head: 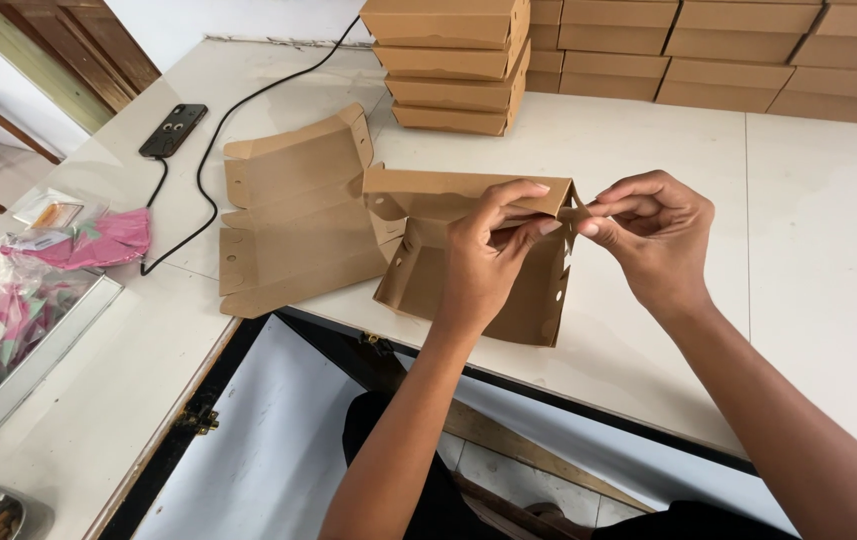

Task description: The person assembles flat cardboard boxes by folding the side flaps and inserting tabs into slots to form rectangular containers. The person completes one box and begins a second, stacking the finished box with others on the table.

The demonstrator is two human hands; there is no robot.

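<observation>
I have the half-folded kraft cardboard box [468,265] standing on the near edge of the white table [798,230], and both hands are on its upper right corner — my left hand [483,265] curled round the top flap with thumb and fingers pinching it, my right hand [653,235] closed on the small corner tab just beside it. The risk I see: the tab is thin, and a hard pinch or a crooked push could crease or tear it, or the unheld left wall could splay open. The box sits close to the table's edge, so a tug might slide it off. It holds nothing yet. To its left lies a flat unfolded box blank [293,215]; farther off, stacks of finished boxes [453,65] are shut — contents unseen. At far left a clear tray [18,375] holds pink packets.
</observation>
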